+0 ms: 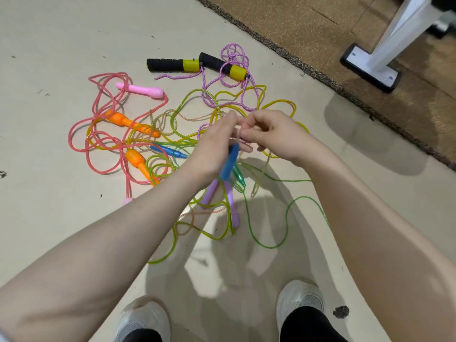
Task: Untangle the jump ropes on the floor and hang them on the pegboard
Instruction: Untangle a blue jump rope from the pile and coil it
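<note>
Both hands meet above the middle of the tangle: the left hand (pixel 212 146) curls round a blue handle (pixel 229 164) that hangs down from its palm, while the right hand (pixel 269 135) has its fingertips bunched against the left's, pinching at what looks like a thin cord; which one is too blurred to tell. Holding the handle up probably lets its cord be traced and worked free of the heap

The jump ropes (pixel 172 139) lie knotted on the pale floor (pixel 49 33). From the hands, a pink rope (pixel 98 134) with its pink handle (pixel 140 91) loops out at 9 to 10 o'clock, two orange handles (pixel 130 123) sit within it, and black-and-yellow foam handles (pixel 197 65) on a purple braided cord (pixel 232 58) lie at 12 o'clock. Lilac handles (pixel 230 206) and a green cord (pixel 286 218) trail at 6 o'clock, towards the white shoes (pixel 145 319)

A brown mat (pixel 370 45) with a white stand foot (pixel 370 67) lies at 2 o'clock. No pegboard is in view, so hanging seems well off
</note>
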`<state>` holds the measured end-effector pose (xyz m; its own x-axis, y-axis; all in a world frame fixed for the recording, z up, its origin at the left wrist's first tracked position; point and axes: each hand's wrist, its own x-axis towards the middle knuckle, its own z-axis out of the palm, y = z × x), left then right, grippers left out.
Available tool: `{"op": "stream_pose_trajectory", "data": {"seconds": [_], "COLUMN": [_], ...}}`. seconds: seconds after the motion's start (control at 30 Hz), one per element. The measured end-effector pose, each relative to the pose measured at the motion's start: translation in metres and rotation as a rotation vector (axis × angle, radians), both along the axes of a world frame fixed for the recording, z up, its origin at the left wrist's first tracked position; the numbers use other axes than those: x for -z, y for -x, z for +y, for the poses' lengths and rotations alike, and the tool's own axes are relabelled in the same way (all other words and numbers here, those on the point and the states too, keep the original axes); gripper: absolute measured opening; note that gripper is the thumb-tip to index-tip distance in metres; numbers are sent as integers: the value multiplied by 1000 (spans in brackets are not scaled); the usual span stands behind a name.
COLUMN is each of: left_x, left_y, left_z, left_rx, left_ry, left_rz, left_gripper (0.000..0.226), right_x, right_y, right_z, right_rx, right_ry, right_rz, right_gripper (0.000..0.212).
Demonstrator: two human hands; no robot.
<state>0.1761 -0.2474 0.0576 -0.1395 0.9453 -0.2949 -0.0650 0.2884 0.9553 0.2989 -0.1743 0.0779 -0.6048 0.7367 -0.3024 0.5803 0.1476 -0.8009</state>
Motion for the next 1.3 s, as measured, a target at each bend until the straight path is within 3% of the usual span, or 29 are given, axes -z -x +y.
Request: {"op": "stream_pose_trajectory", "data": {"seconds": [0.1, 0.2, 0.3, 0.43, 0.47, 0.53, 0.63, 0.73, 0.8, 0.87, 0.97, 1.07, 1.17, 1.23, 1.3], "left_x": [-4, -4, -4, -2, -1, 5, 9, 2, -2, -5, -5, 15, 34, 36, 28], "left_y": [-8, 5, 25, 46, 45, 39, 22, 22, 30, 40, 47, 53, 54, 52, 49], "left_z": [7, 2, -8, -17, -18, -20, -18, -15, -13, -8, 1, 1, -7, -12, -16], "left_rx": [25, 217, 420, 464, 482, 525, 592, 746, 785, 648, 150, -301, -369, -286, -90], "left_ry": [76, 223, 314, 311, 312, 330, 342, 355, 261, 130, 28, 53, 188, 241, 286], "left_rz": [-29, 5, -308, -594, -675, -812, -822, -757, -775, -837, -835, -710, -534, -435, -363], "left_gripper": [37, 34, 35, 23, 13, 29, 36, 29, 32, 34, 44, 44, 54, 55, 47], "right_x": [0, 7, 10, 18, 20, 22, 21, 19, 22, 26, 24, 11, -10, -23, -29], "right_y": [-4, -20, -43, -55, -51, -41, -22, -14, -19, -26, -22, -1, 19, 23, 20], "right_z": [5, 12, 18, 22, 20, 11, -1, 2, 7, 6, -14, -33, -38, -34, -22], "right_rx": [-12, -29, 20, 278, 275, 141, -19, 39, 143, 121, -204, -418, -575, -602, -526], "right_ry": [49, 36, 28, 16, 27, 99, 113, -77, -199, -129, 370, 571, 569, 456, 127], "right_rz": [61, -29, -44, 135, 120, 37, -76, -151, -212, -280, -267, -278, -417, -410, -289], "right_gripper": [18, 23, 24, 26, 31, 38, 39, 35, 30, 28, 10, 37, 60, 45, 17]}}
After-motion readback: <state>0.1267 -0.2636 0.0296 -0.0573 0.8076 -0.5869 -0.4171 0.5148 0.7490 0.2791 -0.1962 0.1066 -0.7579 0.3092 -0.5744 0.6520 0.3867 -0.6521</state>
